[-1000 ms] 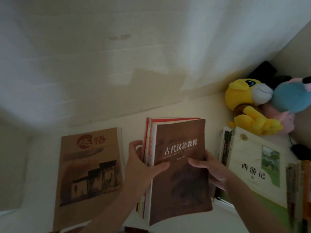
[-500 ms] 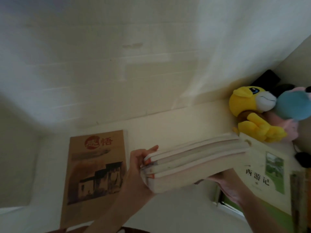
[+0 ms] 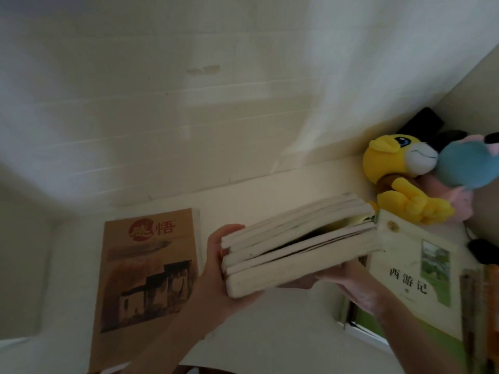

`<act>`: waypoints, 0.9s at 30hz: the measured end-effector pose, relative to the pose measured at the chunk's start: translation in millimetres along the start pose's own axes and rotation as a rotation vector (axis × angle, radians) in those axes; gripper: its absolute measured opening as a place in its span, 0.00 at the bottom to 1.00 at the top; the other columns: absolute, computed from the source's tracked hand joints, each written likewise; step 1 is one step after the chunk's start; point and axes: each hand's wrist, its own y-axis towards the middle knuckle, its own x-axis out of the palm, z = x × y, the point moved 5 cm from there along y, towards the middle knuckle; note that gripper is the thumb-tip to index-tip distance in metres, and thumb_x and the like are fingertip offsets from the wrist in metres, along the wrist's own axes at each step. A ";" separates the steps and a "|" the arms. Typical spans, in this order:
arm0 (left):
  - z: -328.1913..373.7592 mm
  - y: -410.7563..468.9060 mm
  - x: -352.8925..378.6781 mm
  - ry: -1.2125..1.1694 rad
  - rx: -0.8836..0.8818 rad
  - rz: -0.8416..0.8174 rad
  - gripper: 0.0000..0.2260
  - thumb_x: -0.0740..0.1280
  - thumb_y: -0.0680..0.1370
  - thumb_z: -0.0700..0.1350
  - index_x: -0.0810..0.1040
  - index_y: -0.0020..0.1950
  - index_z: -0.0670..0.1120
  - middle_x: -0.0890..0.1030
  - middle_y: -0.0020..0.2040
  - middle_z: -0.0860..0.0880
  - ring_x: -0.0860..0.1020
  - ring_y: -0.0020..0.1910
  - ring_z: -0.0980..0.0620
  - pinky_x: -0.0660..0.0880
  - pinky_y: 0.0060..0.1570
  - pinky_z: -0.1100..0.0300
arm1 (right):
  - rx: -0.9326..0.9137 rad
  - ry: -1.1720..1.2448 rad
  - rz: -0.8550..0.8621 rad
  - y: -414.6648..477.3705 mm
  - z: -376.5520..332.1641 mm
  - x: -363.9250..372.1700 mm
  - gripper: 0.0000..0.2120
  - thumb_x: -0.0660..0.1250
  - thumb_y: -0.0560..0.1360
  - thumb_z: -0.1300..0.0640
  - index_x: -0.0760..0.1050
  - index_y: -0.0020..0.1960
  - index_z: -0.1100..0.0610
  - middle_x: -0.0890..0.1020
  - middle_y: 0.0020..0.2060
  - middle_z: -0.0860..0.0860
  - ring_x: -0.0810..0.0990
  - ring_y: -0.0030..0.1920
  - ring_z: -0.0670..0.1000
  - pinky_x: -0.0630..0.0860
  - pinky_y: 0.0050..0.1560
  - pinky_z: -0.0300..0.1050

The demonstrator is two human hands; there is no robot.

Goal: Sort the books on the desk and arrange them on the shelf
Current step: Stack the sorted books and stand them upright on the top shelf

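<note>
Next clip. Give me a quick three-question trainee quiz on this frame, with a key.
1. True or false: the stack of books lies flat on the desk.
2. Which hand grips the stack's end nearest the brown book? A) left B) right C) neither
3. Fill in: the plush toy nearest the stack is mostly ____.
Key: 1 false, the left hand and right hand hold it above the desk; 2 A; 3 yellow.
</note>
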 end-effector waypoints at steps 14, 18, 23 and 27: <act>-14.3 20.6 -4.5 -0.034 0.098 -0.043 0.41 0.79 0.57 0.45 0.67 0.64 0.32 0.79 0.52 0.55 0.76 0.51 0.72 0.70 0.48 0.78 | 0.009 0.032 0.120 7.2 0.3 9.8 0.19 0.71 0.56 0.66 0.81 0.47 0.65 0.86 0.42 0.56 0.84 0.46 0.53 0.78 0.50 0.48; -15.8 21.3 -4.0 -0.012 0.061 0.023 0.34 0.80 0.60 0.33 0.68 0.61 0.42 0.76 0.46 0.61 0.72 0.41 0.81 0.67 0.39 0.83 | 0.028 0.016 0.116 9.1 -3.0 13.1 0.21 0.74 0.50 0.58 0.81 0.43 0.61 0.85 0.37 0.51 0.83 0.42 0.48 0.79 0.47 0.43; -20.4 19.5 -3.0 0.018 0.055 -0.008 0.44 0.81 0.52 0.45 0.69 0.63 0.32 0.80 0.45 0.62 0.72 0.44 0.81 0.66 0.41 0.83 | 0.059 0.001 0.099 8.1 -4.5 9.5 0.10 0.70 0.56 0.65 0.83 0.33 0.54 0.85 0.34 0.50 0.82 0.39 0.46 0.77 0.45 0.42; -19.1 12.1 1.0 -0.014 0.086 0.075 0.50 0.76 0.49 0.69 0.70 0.60 0.39 0.79 0.49 0.69 0.71 0.50 0.81 0.65 0.48 0.84 | 0.057 0.025 0.136 4.2 -1.9 13.5 0.13 0.72 0.63 0.73 0.80 0.42 0.58 0.84 0.34 0.47 0.82 0.40 0.46 0.76 0.49 0.43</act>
